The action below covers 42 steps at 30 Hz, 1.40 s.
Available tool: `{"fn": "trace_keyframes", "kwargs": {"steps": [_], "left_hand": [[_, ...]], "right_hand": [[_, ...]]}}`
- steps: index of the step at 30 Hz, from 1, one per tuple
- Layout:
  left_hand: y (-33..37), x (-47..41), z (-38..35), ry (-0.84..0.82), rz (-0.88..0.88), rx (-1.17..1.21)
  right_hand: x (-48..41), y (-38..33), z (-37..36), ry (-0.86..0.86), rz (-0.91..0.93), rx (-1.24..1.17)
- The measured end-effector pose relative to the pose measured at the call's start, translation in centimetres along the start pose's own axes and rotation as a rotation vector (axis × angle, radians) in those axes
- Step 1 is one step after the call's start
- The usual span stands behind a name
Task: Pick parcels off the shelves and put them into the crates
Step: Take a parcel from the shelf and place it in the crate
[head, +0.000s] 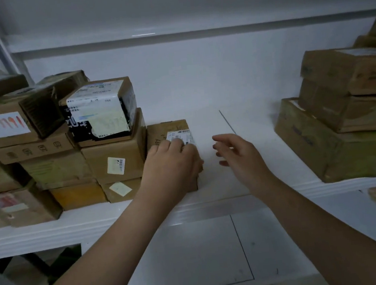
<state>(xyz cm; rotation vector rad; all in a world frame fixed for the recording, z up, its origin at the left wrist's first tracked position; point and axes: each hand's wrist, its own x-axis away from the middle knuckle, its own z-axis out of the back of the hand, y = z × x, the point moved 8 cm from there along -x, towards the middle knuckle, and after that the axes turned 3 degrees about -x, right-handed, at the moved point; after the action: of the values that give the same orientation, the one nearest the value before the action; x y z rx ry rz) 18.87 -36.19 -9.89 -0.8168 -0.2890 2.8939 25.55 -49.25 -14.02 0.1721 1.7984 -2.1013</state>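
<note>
Rising from the bottom edge, the left forearm (106, 257) and right forearm (320, 221) reach up to a white shelf (247, 196). On that shelf, near its front edge, stands a small cardboard parcel (168, 129) with a white barcode label (182, 136) on its top.

The left hand (173, 165) lies over this parcel and covers most of its top. Its fingers are bent across the top and touch the label, and its thumb runs down the parcel's right side, so it grips the box. The right hand (240, 155) hovers just to the right of the parcel, apart from it. Its fingers are loosely spread with the palm turned towards the box, and it holds nothing.

Touching the parcel's left side is a stack of cardboard parcels (113, 155), several layers high. Well to the parcel's right stands a second stack of larger cartons (336, 139).
</note>
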Motion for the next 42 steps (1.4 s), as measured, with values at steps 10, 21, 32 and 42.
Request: {"fn": "trace_keyframes", "kwargs": {"steps": [10, 21, 32, 42], "left_hand": [[10.0, -6.5, 4.1, 0.244, -0.221, 0.217], [23.3, -14.6, 7.2, 0.307, -0.294, 0.395], [24.7, -16.6, 4.7, 0.266, -0.035, 0.665], [25.3, -13.9, 4.8, 0.448, 0.082, 1.071]], "right_hand": [[2.8, -6.2, 16.3, 0.421, 0.349, 0.326], [3.8, -6.8, 29.4, 0.596, 0.268, 0.550], [1.2, -3.5, 32.8, 0.470, 0.114, 0.220], [1.6, -4.0, 32.1, 0.353, 0.239, -0.018]]}}
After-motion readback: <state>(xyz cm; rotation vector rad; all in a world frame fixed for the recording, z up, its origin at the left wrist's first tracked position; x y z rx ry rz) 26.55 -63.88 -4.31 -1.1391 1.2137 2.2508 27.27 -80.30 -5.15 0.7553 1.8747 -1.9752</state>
